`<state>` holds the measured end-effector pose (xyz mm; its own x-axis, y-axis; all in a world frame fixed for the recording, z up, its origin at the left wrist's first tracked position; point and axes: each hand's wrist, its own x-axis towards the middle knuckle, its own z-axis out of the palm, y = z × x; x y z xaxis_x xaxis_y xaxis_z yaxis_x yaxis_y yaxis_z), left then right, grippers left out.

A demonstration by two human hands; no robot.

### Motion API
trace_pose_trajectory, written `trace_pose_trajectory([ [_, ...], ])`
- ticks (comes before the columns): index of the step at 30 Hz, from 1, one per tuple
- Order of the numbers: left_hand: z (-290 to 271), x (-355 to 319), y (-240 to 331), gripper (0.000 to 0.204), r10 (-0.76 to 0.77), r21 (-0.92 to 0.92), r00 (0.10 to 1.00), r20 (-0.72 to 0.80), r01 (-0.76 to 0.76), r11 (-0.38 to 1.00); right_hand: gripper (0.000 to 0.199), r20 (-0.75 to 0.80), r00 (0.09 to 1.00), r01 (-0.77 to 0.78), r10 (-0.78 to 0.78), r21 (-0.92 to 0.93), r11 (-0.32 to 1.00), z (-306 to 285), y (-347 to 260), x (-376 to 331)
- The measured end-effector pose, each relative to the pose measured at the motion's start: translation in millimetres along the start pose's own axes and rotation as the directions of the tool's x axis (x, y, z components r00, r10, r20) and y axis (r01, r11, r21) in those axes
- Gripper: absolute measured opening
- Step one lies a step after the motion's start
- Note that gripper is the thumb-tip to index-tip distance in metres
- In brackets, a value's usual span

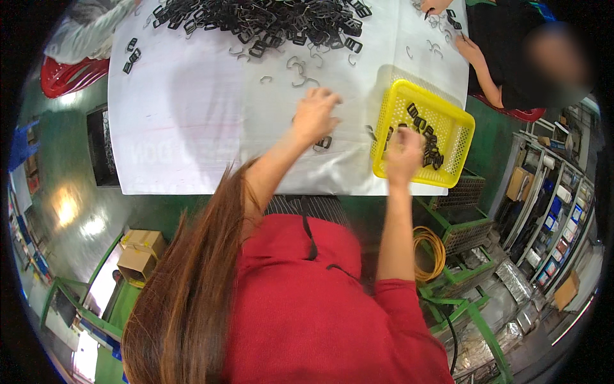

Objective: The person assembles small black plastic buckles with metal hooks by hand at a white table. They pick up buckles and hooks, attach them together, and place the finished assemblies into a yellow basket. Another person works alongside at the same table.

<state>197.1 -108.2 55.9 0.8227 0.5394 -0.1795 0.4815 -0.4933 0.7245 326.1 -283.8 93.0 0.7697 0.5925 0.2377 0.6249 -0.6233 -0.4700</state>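
Note:
Over the white-covered table my left hand [315, 116] reaches out with bent fingers apart, close to a few loose bent metal wire clips [298, 72]. A black rectangular buckle [323, 143] lies on the cover beside that wrist. My right hand [405, 155] is over the near left part of a yellow perforated plastic basket [463, 136]. Motion blurs its fingers, so whether they hold anything cannot be made out. Several black buckles [433, 153] lie inside the basket around this hand. Another small dark piece [371, 132] is just left of the basket.
A large heap of black buckles [275, 22] covers the table's far middle, with wire clips scattered at its near edge. Across the right corner, a co-worker's hand [470, 50] is among more clips. Another person's sleeve [86, 32] is at far left, near a few buckles [132, 56].

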Motion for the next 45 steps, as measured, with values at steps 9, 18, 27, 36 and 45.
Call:
trace_pose_trajectory([
  [9,18,-30,-75,0.018,0.097,0.033,0.995,0.006,-0.097,0.995,0.028,0.612,0.771,-0.084,0.178,-0.18,0.98,105,-36,-69],
  [18,-1,-40,-90,0.026,-0.452,-0.29,0.883,-0.126,0.403,0.868,0.045,0.208,0.958,-0.099,0.198,-0.408,0.908,110,-8,-53],
  [27,30,-47,-71,0.037,-0.304,0.015,0.952,-0.035,0.305,0.952,0.022,0.232,0.965,0.168,-0.124,-0.181,0.969,110,6,-45],
  [36,8,-56,-124,0.034,-0.517,-0.349,0.855,-0.034,0.475,0.808,0.029,0.691,0.703,-0.085,0.17,-0.156,0.984,120,-74,-78],
  [45,29,-3,2,0.033,-0.266,-0.598,0.964,-0.018,0.203,0.775,0.027,0.352,0.888,-0.318,0.297,0.003,0.948,17,-31,-32],
])
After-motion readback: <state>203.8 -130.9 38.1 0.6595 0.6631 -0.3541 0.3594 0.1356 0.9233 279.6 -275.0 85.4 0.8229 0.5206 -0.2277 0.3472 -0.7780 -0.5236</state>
